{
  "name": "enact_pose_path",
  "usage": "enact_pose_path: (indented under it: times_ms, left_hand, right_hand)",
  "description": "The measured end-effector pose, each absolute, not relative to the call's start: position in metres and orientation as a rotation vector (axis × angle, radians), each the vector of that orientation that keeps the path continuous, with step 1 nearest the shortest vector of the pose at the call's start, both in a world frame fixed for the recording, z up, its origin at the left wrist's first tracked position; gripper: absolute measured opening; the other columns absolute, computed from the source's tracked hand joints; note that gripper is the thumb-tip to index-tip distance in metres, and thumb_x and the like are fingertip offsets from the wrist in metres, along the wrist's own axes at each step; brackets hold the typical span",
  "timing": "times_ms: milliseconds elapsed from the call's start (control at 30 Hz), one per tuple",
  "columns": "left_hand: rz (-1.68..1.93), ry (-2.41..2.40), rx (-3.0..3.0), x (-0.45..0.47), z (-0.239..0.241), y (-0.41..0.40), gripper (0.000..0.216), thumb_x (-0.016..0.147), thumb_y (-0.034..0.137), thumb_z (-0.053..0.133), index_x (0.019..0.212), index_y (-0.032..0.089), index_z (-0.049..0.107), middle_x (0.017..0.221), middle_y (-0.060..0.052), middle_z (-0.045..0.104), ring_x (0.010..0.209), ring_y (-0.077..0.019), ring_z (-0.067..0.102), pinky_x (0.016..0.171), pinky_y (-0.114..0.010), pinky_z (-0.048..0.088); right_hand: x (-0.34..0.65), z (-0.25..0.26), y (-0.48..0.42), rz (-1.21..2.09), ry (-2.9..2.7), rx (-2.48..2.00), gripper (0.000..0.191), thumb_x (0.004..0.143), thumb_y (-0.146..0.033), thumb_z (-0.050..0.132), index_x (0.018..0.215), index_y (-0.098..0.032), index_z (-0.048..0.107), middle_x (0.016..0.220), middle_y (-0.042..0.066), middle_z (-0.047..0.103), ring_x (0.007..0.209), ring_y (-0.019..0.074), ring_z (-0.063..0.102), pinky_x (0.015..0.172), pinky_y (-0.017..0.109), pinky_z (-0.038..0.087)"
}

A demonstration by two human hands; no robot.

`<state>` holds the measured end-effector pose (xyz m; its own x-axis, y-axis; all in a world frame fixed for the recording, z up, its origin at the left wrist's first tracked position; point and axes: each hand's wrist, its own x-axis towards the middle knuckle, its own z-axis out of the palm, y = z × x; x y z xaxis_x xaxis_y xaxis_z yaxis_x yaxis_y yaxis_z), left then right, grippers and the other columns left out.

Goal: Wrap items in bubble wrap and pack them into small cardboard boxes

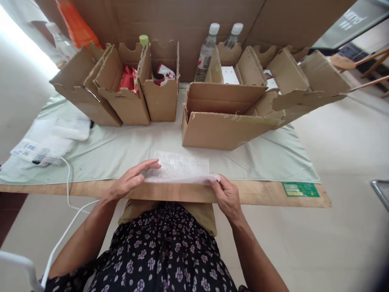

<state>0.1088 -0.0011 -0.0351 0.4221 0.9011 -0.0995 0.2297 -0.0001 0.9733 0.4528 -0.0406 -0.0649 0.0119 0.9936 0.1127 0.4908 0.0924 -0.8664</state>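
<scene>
- On our cloth-covered wooden desk (258, 195), by the near edge: a clear plastic bubble-wrap sheet (184, 166), which we're apparently straightening.
- Our right hand (226, 197): fingers clamped on its corner.
- Our left hand (131, 181): fingers apart; steadying likely needs them closed.

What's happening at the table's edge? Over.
Right fingers pinching wrap at right end. Left fingers extended at its left end. Box just beyond, not touching wrap.
</scene>
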Motion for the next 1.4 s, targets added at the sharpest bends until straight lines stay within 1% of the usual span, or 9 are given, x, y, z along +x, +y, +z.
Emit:
enact_pose_path:
  times_ms: [167,267,367,667,900,1067,1167,1267,1400]
  left_hand:
    - [0.651,1.281,1.498,0.115,-0.04,-0.011,0.094,0.075,0.057,0.08,0.155,0.023,0.047,0.159,-0.014,0.051,0.137,-0.0361,0.057,0.114,-0.048,0.046]
    - [0.665,1.509,1.591,0.142,-0.052,-0.002,0.065,0.089,0.039,0.063,0.149,0.016,0.052,0.117,-0.01,0.074,0.101,-0.0249,0.071,0.096,-0.04,0.056]
    - [0.635,1.675,1.755,0.16,-0.061,0.009,0.055,0.09,0.03,0.058,0.144,0.015,0.056,0.087,-0.004,0.073,0.079,-0.0217,0.068,0.084,-0.037,0.056]
    - [0.481,2.007,2.128,0.162,-0.067,0.021,0.053,0.085,0.037,0.074,0.131,0.013,0.064,0.11,-0.015,0.067,0.105,-0.0331,0.065,0.094,-0.046,0.055]
    - [0.504,1.884,2.133,0.168,-0.07,0.018,0.007,0.082,0.019,0.069,0.089,0.017,0.07,0.106,-0.013,0.068,0.102,-0.0306,0.064,0.093,-0.044,0.054]
    - [0.572,1.822,2.045,0.164,-0.05,0.031,0.014,0.083,0.017,0.063,0.096,0.021,0.066,0.085,-0.002,0.069,0.08,-0.0222,0.066,0.081,-0.036,0.054]
    - [0.654,1.858,2.163,0.169,-0.042,0.057,0.042,0.083,0.016,0.067,0.124,0.019,0.063,0.099,-0.006,0.073,0.096,-0.0271,0.068,0.092,-0.042,0.052]
    - [0.746,1.859,2.26,0.176,-0.045,0.064,0.059,0.083,0.018,0.071,0.139,0.014,0.056,0.122,-0.016,0.069,0.114,-0.0342,0.063,0.1,-0.052,0.05]
    - [0.925,1.394,2.35,0.172,-0.053,0.011,0.038,0.092,0.016,0.059,0.13,0.015,0.062,0.123,-0.015,0.067,0.118,-0.0298,0.061,0.102,-0.05,0.052]
  right_hand:
    - [0.44,-0.07,-0.035,0.831,-1.379,-1.625,0.032,0.096,-0.048,0.058,0.088,-0.019,0.07,0.071,-0.001,0.065,0.063,0.0139,0.057,0.06,0.025,0.045]
    - [0.433,-0.081,-0.032,0.756,-1.371,-1.684,0.034,0.095,-0.05,0.058,0.1,-0.019,0.071,0.078,0.002,0.071,0.066,0.0165,0.062,0.064,0.028,0.049]
    - [0.432,-0.091,-0.033,0.508,-1.472,-1.753,0.032,0.096,-0.048,0.056,0.1,-0.019,0.07,0.089,0.007,0.075,0.079,0.0217,0.067,0.077,0.036,0.054]
    - [0.454,-0.092,-0.01,0.178,-1.757,-1.878,0.064,0.094,-0.053,0.057,0.145,-0.015,0.052,0.146,0.021,0.058,0.133,0.038,0.053,0.106,0.057,0.043]
    - [0.442,-0.076,-0.003,0.438,-1.731,-1.767,0.024,0.092,-0.043,0.057,0.088,-0.021,0.066,0.114,0.013,0.074,0.109,0.0313,0.065,0.095,0.048,0.049]
    - [0.425,-0.054,-0.046,0.844,-1.455,-1.738,0.042,0.091,-0.043,0.062,0.127,-0.02,0.061,0.091,0.005,0.075,0.076,0.0204,0.068,0.074,0.033,0.055]
    - [0.407,-0.052,-0.058,0.963,-1.577,-1.757,0.063,0.092,-0.038,0.059,0.15,-0.019,0.048,0.093,0.006,0.077,0.074,0.0215,0.069,0.071,0.034,0.056]
    - [0.394,-0.054,-0.059,0.921,-1.72,-1.852,0.069,0.091,-0.036,0.057,0.156,-0.018,0.046,0.097,0.008,0.079,0.071,0.0237,0.07,0.072,0.037,0.056]
    - [0.395,-0.054,-0.056,0.983,-1.76,-1.806,0.06,0.094,-0.038,0.054,0.152,-0.024,0.055,0.103,0.006,0.08,0.073,0.0225,0.071,0.076,0.036,0.057]
